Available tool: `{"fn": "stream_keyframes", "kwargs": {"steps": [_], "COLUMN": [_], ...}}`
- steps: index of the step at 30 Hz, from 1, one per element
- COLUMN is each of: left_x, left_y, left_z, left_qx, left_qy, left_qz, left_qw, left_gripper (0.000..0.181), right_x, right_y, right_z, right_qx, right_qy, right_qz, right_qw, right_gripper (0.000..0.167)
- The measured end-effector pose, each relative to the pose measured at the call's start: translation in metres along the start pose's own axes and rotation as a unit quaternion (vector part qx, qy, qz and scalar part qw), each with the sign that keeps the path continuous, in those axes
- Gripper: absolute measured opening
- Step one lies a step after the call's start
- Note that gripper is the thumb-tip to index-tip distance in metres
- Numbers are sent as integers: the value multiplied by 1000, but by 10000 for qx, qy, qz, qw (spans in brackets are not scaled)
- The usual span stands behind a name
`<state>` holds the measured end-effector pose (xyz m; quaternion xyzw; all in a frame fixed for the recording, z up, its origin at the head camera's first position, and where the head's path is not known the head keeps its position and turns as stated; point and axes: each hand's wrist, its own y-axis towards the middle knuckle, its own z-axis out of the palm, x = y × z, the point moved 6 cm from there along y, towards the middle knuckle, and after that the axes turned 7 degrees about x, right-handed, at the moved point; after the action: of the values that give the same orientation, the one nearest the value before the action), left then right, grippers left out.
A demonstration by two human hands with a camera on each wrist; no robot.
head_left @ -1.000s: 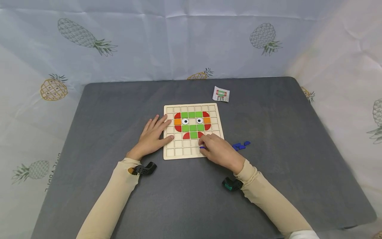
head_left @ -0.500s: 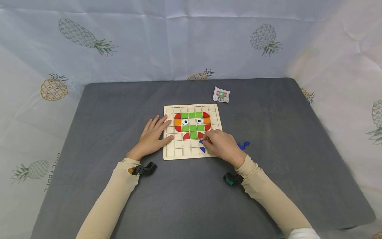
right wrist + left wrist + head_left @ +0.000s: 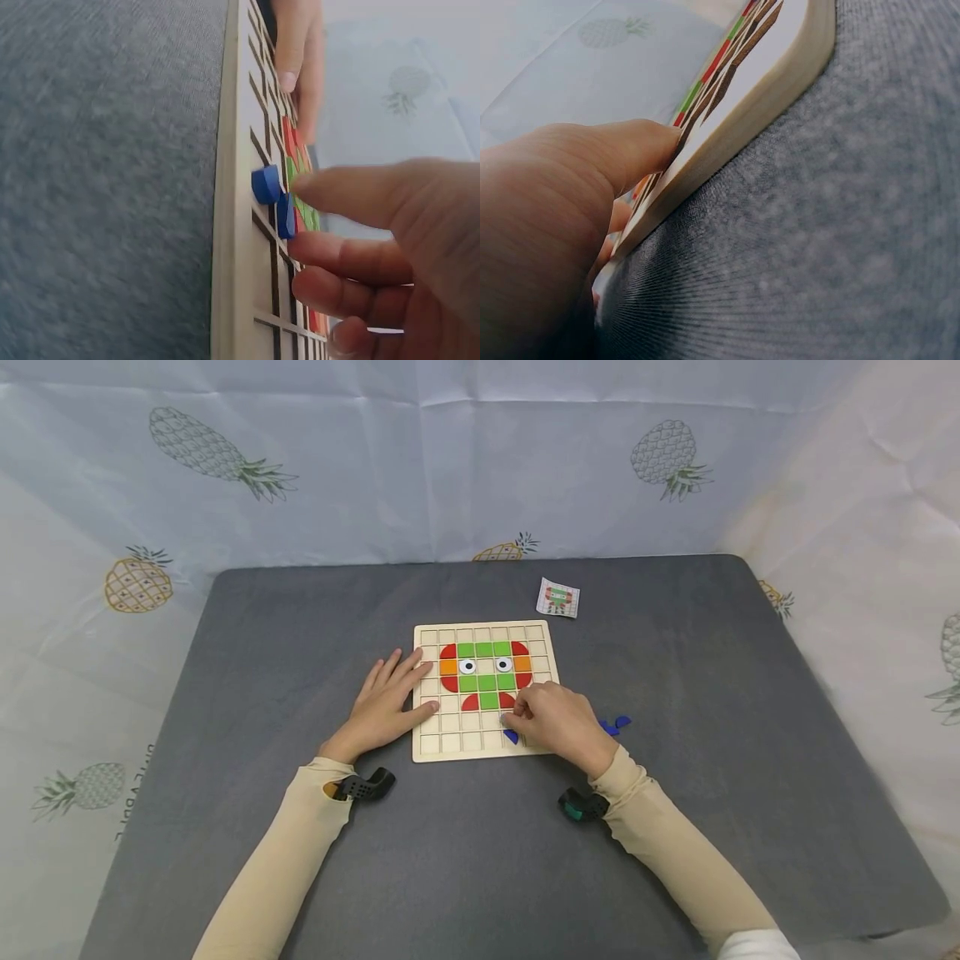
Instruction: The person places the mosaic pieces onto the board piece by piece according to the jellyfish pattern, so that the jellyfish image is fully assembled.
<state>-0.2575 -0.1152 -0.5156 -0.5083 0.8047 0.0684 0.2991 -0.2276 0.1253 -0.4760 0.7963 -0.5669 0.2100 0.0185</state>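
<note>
A pale wooden grid board [image 3: 448, 746] lies on the table, with red, green, orange and eye pieces forming a figure. My left hand [image 3: 382, 700] rests on its left edge, fingers spread; in the left wrist view the thumb [image 3: 641, 146] touches the board's top. Over the lower right cells is my right hand [image 3: 558, 720]. Its thumb and index finger pinch a blue curved piece [image 3: 286, 216] at the board's surface, hidden from the head view. Another blue piece [image 3: 512, 737] lies just below on the board, nearer the front edge.
Several loose blue pieces [image 3: 622, 722] lie on the grey table [image 3: 465, 860] right of the board, partly behind my right hand. A small printed card [image 3: 558, 598] with a similar coloured figure lies beyond the board. A pineapple-print cloth [image 3: 375, 468] hangs behind the table.
My right hand has moved slightly up the board. One blue piece was let go and lies on the lower cells; the other is now under the fingertips below the red piece. The left hand stays still.
</note>
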Motion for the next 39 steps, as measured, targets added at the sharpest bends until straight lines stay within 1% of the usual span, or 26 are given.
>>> {"fn": "stream_keyframes", "kwargs": {"steps": [4, 8, 12, 14, 17, 20, 22, 25, 30, 35, 39], "left_x": [0, 0, -1, -1, -2, -1, -1, -1, -2, 0, 1], "left_y": [0, 1, 1, 1, 1, 1, 1, 1, 0, 0, 0], "left_z": [0, 0, 1, 0, 0, 0, 1, 1, 1, 2, 2], "left_qx": [-21, -28, -44, -43, -18, 4, 19, 27, 13, 17, 6], "left_qy": [42, 40, 23, 21, 4, -4, -4, -8, -42, -10, -22], "left_qz": [15, 33, 27, 20, 13, 5, 9, 27, 45, 8, 6], "left_qw": [10000, 10000, 10000, 10000, 10000, 10000, 10000, 10000, 10000, 10000, 10000], "left_gripper": [76, 75, 75, 75, 75, 75, 75, 76, 75, 75, 74], "right_x": [1, 1, -2, -6, -12, -19, -24, -34, -48, -63, -77], "right_y": [0, 1, 1, 0, -3, -8, -12, -18, -27, -35, -42], "right_z": [1, 2, -1, -6, -19, -34, -43, -53, -60, -58, -58], "right_qx": [-56, -181, -202, -257, -402, -527, -549, -573, -515, -353, -368], "right_qy": [34, 161, 249, 283, 449, 781, 1018, 1174, 1040, 847, 761], "right_qz": [8, 94, 208, 252, 281, 199, 141, 41, -42, 43, 107], "right_qw": [10000, 9997, 9993, 9990, 9978, 9954, 9932, 9914, 9932, 9958, 9964], "right_gripper": [31, 37, 41, 42, 38, 32, 31, 29, 22, 19, 19]}}
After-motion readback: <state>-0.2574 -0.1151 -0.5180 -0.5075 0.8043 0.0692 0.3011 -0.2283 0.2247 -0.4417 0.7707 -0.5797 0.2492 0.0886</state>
